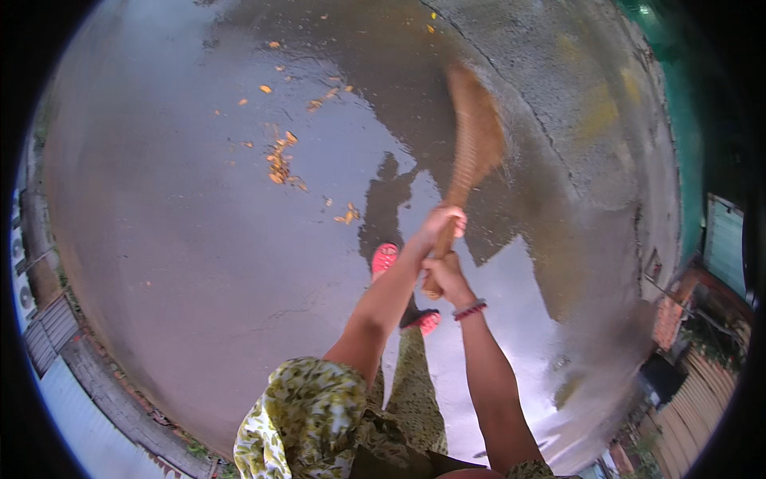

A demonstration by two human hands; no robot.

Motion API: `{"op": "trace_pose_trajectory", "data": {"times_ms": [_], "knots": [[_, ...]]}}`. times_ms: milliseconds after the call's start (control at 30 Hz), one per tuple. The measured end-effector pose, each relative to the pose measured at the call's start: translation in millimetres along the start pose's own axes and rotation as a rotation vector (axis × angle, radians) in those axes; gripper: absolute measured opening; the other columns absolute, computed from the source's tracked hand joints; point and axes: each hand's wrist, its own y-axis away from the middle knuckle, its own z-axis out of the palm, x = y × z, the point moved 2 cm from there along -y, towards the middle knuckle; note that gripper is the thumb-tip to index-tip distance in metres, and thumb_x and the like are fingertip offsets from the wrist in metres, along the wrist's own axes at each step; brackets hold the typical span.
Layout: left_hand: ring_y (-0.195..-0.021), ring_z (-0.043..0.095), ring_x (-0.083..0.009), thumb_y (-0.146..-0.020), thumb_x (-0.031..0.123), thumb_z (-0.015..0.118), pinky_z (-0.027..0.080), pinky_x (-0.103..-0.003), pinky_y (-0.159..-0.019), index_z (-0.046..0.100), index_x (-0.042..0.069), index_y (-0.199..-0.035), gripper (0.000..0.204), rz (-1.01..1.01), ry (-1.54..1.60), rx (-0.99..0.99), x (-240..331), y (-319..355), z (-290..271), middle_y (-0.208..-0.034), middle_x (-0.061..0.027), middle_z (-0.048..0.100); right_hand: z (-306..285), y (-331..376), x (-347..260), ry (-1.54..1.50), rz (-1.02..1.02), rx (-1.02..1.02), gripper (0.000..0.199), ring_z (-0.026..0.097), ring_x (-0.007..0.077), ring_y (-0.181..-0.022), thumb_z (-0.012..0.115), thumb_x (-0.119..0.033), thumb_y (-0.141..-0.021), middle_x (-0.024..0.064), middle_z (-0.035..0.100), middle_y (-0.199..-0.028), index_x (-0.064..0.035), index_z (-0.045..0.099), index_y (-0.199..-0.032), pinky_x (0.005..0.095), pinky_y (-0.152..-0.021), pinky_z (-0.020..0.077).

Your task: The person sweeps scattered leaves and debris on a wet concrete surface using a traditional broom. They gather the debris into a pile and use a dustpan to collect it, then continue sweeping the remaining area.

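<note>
A brown straw broom (477, 128) slants up and away from me, its fanned head blurred by motion over the wet ground. My left hand (443, 224) is wrapped round the handle just below the bristles. Lower down, near the butt end, my right hand (448, 277) grips the same handle; a dark red bracelet circles that wrist. Yellow-orange fallen leaves (279, 164) lie in a loose cluster left of the broom, with a smaller clump of leaves (348, 214) closer to my feet.
My feet, in red shoes (384, 258), stand on the wet, reflective pavement (199, 239). A rough concrete strip (550, 88) with a dark crack runs along the upper right. A green wall (678, 136) bounds the right side, and a low kerb (120, 407) curves along the lower left.
</note>
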Motion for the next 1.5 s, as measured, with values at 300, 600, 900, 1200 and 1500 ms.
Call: {"op": "trace_pose_trajectory", "data": {"times_ms": [300,600,900,1200,1500], "knots": [[-0.048,0.052,-0.016,-0.068,-0.002,0.058,0.049,-0.03,-0.041,0.039,0.003,-0.101,0.038,0.487,-0.255,0.428,104,127,20,-0.065,-0.0074,0.05,53,34,-24,-0.117,-0.071,-0.332,0.027,0.048,0.0148,-0.039,0.054,-0.004,-0.069,0.0047,0.047,-0.058,-0.003,0.044,-0.094,0.0297,-0.034,0.0415],[-0.042,0.051,-0.0163,-0.065,0.002,0.061,0.041,-0.031,-0.034,0.047,0.003,-0.104,0.041,0.053,-0.349,-0.008,-24,8,174,-0.054,-0.0061,0.05,-67,103,-64,-0.377,-0.028,0.127,0.006,0.049,0.0176,-0.046,0.052,-0.007,-0.074,0.0051,0.046,-0.056,-0.0051,0.048,-0.077,0.0317,-0.042,0.0441],[-0.047,0.054,-0.0155,-0.068,0.004,0.062,0.047,-0.028,-0.041,0.047,0.002,-0.107,0.042,0.192,-0.122,0.185,205,-75,66,-0.062,-0.0064,0.055,25,-91,-207,-0.042,0.0,-0.19,0.009,0.053,0.0175,-0.05,0.055,-0.006,-0.075,0.0071,0.052,-0.065,-0.0023,0.048,-0.079,0.031,-0.044,0.046],[-0.047,0.052,-0.0142,-0.068,-0.002,0.057,0.047,-0.028,-0.039,0.027,0.014,-0.135,0.075,0.554,0.067,0.568,259,-48,210,-0.065,-0.006,0.051,-43,-41,-335,0.119,0.025,-0.288,0.04,0.046,0.0146,-0.036,0.052,-0.001,-0.069,0.0043,0.046,-0.055,-0.0065,0.039,-0.107,0.0289,-0.032,0.0402],[-0.048,0.05,-0.0136,-0.069,-0.001,0.056,0.046,-0.028,-0.041,0.019,0.017,-0.138,0.08,0.537,0.035,0.346,344,-130,121,-0.063,-0.0046,0.049,25,-179,-355,0.312,0.042,-0.317,0.006,0.048,0.0142,-0.038,0.054,-0.007,-0.073,0.0045,0.047,-0.053,-0.0056,0.049,-0.077,0.0288,-0.034,0.042]]}}
